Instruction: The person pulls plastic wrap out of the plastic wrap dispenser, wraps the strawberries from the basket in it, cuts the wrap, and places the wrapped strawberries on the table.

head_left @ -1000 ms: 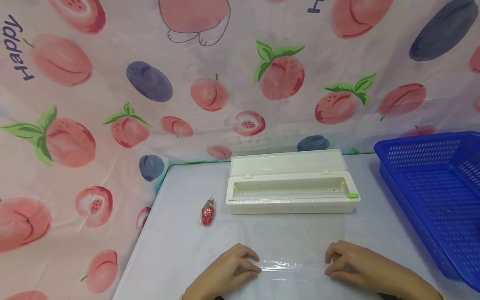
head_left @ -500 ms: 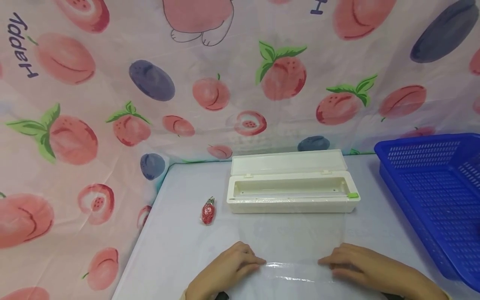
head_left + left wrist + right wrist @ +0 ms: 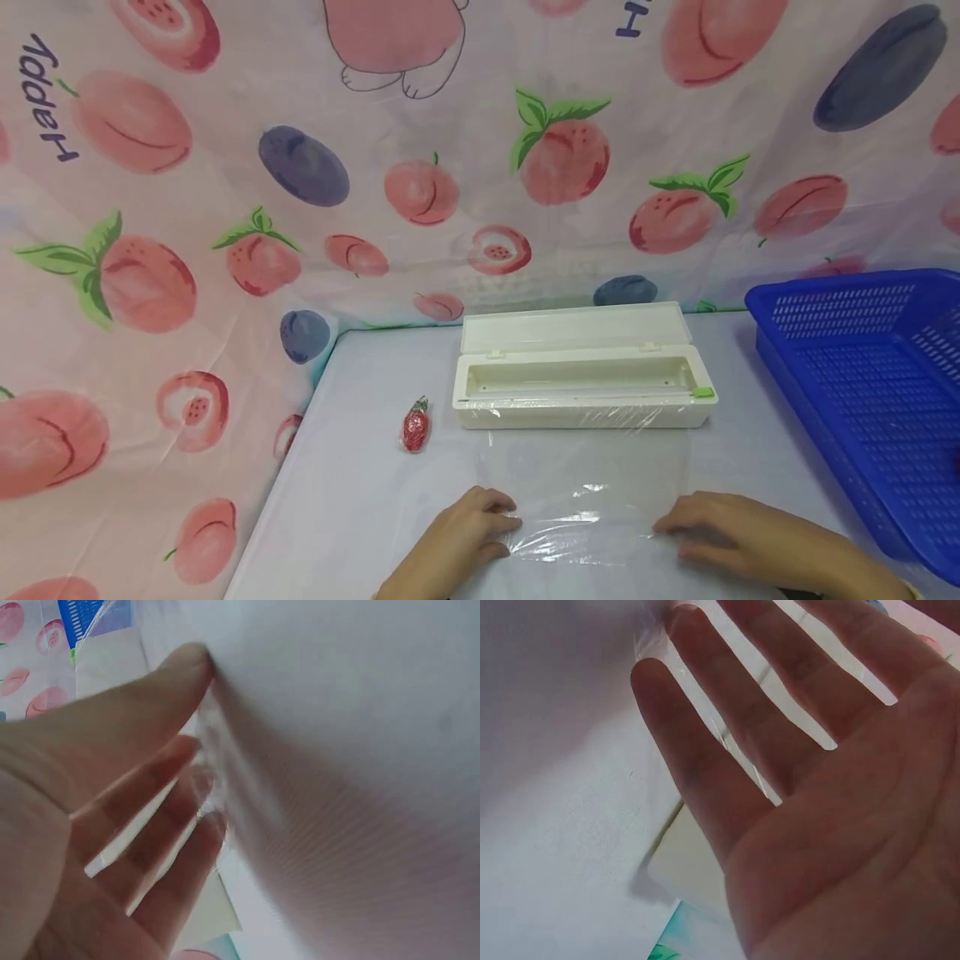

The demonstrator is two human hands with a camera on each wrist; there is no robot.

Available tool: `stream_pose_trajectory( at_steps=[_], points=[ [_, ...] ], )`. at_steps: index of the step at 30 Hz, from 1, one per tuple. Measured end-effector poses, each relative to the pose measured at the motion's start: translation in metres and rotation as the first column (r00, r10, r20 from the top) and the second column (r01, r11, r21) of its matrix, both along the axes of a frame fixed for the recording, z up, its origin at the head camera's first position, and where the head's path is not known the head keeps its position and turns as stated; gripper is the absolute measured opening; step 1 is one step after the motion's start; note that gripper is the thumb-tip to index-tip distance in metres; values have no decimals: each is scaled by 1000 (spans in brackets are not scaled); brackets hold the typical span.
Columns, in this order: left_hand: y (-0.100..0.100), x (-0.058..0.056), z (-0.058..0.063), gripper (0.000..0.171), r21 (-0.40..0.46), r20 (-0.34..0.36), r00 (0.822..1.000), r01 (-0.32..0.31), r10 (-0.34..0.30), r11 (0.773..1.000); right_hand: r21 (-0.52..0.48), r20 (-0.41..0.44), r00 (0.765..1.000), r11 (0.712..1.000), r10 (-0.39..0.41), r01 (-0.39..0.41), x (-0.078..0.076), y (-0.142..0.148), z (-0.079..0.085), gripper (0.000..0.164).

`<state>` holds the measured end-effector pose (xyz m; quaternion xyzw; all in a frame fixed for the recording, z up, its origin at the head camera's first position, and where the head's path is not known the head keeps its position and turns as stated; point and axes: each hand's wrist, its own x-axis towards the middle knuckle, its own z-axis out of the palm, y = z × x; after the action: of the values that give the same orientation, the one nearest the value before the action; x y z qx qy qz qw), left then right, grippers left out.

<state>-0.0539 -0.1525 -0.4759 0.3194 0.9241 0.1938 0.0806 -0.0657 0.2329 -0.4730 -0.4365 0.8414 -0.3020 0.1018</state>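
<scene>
A clear sheet of plastic wrap [image 3: 581, 492] runs from the front of a white cling film dispenser [image 3: 585, 412] toward the person. At the sheet's left edge is the left hand [image 3: 461, 537], its fingertips touching the film and its thumb apart from the fingers. The left wrist view shows these fingers [image 3: 161, 847] loosely extended against the film. On the opposite edge, the right hand [image 3: 738, 537] touches the film with its fingertips. Its fingers [image 3: 697, 765] are straight and spread in the right wrist view. Creases and glints cross the film between both hands.
The dispenser's lid [image 3: 573, 327] stands open at the back, and a green slider [image 3: 702, 392] sits at its right front corner. Left of it lies a small red wrapped fruit-like item [image 3: 416, 427]. A blue plastic basket [image 3: 847, 400] stands at the right.
Both hands came closer together, then moved apart again, the right hand shifting to the right. The film shows more creases and glints than before. The dispenser and the red item stay put.
</scene>
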Motion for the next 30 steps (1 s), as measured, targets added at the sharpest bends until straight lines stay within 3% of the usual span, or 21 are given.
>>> stream_pose_trajectory(
  at_steps=[5,9,14,21,30],
  points=[
    [-1,2,-2,34,-5,-29,999,-25,25,1000,-4,-75,997,1000,0,0,-2,2,6,21],
    [-1,1,-3,33,6,-37,999,-34,34,999,93,11,997,993,-80,78,-5,5,22,22],
    [-1,1,-3,33,9,-35,998,-44,44,999,231,90,976,957,-200,175,-13,11,46,25],
    [-1,3,-6,33,4,-47,996,-71,71,997,323,-9,947,895,-322,307,-22,25,65,36],
    [0,3,-7,33,21,-57,995,-78,79,997,328,-89,899,840,-429,433,-33,51,82,42]
  ],
)
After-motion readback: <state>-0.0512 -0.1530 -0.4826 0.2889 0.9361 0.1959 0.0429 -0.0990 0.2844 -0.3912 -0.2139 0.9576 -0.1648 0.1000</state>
